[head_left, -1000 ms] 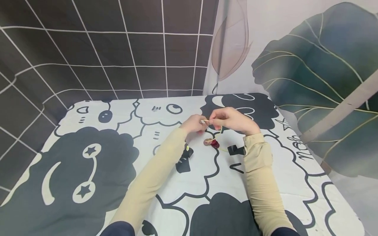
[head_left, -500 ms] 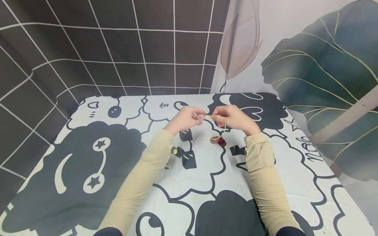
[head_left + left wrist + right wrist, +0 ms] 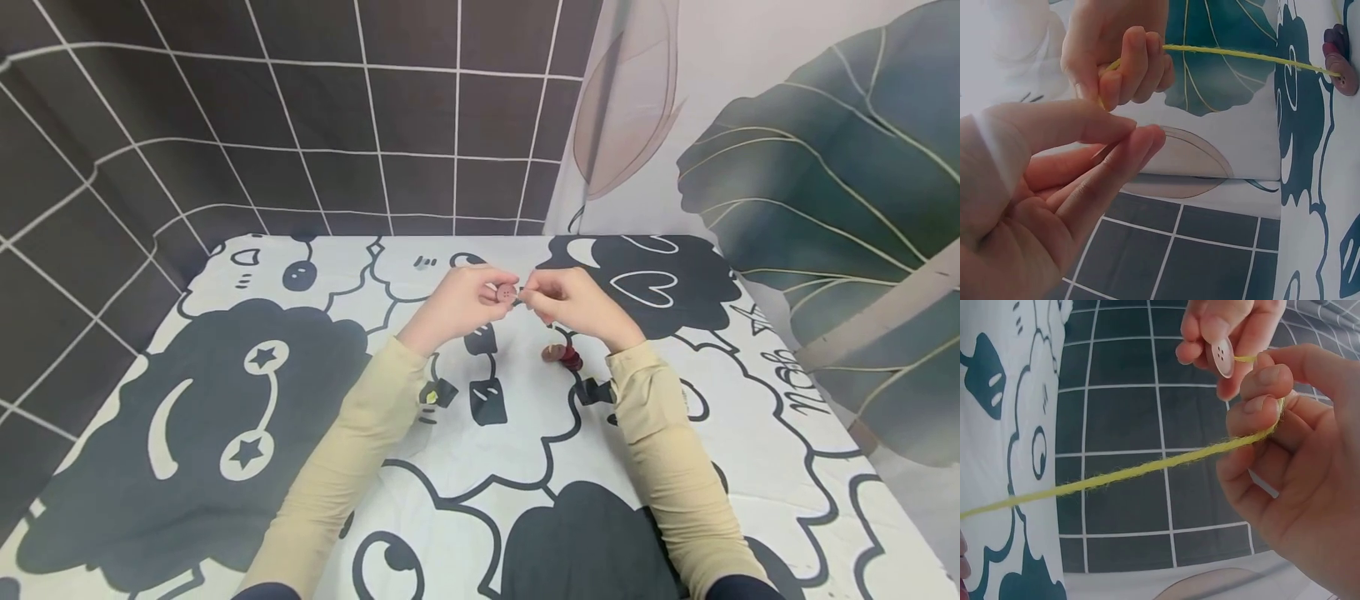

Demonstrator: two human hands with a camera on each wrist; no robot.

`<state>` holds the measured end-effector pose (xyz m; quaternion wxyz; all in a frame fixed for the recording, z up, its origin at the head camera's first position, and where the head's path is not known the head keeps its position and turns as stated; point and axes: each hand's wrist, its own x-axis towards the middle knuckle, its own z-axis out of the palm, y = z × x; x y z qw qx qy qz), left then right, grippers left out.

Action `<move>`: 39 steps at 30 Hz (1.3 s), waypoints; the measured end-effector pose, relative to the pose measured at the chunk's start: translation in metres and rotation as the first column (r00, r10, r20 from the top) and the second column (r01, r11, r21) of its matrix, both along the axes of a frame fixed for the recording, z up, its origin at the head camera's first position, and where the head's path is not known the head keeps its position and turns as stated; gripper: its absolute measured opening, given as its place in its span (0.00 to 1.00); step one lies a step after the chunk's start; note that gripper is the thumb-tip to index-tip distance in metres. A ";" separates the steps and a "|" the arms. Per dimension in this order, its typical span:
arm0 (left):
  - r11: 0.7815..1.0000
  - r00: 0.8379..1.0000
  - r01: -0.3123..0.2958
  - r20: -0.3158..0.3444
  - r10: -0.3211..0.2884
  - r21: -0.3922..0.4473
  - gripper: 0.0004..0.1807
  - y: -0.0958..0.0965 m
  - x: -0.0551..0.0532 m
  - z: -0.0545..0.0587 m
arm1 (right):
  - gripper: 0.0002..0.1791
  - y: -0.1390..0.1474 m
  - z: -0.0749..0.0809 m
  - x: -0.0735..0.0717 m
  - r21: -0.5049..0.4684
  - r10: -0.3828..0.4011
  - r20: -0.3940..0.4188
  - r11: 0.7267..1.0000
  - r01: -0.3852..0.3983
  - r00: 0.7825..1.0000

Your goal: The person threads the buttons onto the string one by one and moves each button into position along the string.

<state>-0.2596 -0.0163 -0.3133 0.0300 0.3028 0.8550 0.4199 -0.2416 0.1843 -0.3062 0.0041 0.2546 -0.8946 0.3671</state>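
Up above the cloth, my left hand [image 3: 465,304] pinches a pinkish button [image 3: 507,294] with small holes between thumb and fingers. In the right wrist view the button [image 3: 1222,357] stands on edge, its face towards my right fingertips. My right hand [image 3: 577,302] pinches yellow yarn [image 3: 1160,464] close beside it, with a short piece of yarn reaching the button; whether it passes through a hole I cannot tell. From the curled right fingers the yarn runs down to several strung buttons [image 3: 1341,72], brown and dark red, lying on the cloth.
A black-and-white cartoon-print cloth [image 3: 480,458] covers the table. Behind it hangs a dark gridded curtain [image 3: 420,117], with a leaf-print one [image 3: 825,183] to the right. A small yellow-green spot [image 3: 431,397] lies near my left forearm.
The button in my left hand has come into view, its face turned to the camera. My hands drew apart slightly, then closer again. The head view has shifted a little.
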 end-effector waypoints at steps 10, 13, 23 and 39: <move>0.998 0.997 0.064 -0.048 -0.063 0.005 0.20 0.000 -0.001 -0.001 | 0.08 -0.001 -0.002 -0.002 0.030 0.016 0.005 0.999 -0.017 1.000; 0.998 0.997 0.065 -0.047 -0.064 0.010 0.19 0.000 -0.001 0.000 | 0.08 0.000 -0.001 -0.002 0.036 0.021 0.010 0.999 -0.022 1.000; 0.998 0.997 0.063 -0.039 -0.063 0.006 0.19 -0.001 0.001 0.001 | 0.08 0.001 0.000 -0.001 0.045 0.003 0.025 0.999 -0.004 1.000; 0.996 0.994 0.084 -0.065 -0.083 0.008 0.17 0.001 0.004 0.000 | 0.08 -0.002 -0.005 -0.003 0.042 0.017 -0.023 0.999 -0.016 1.000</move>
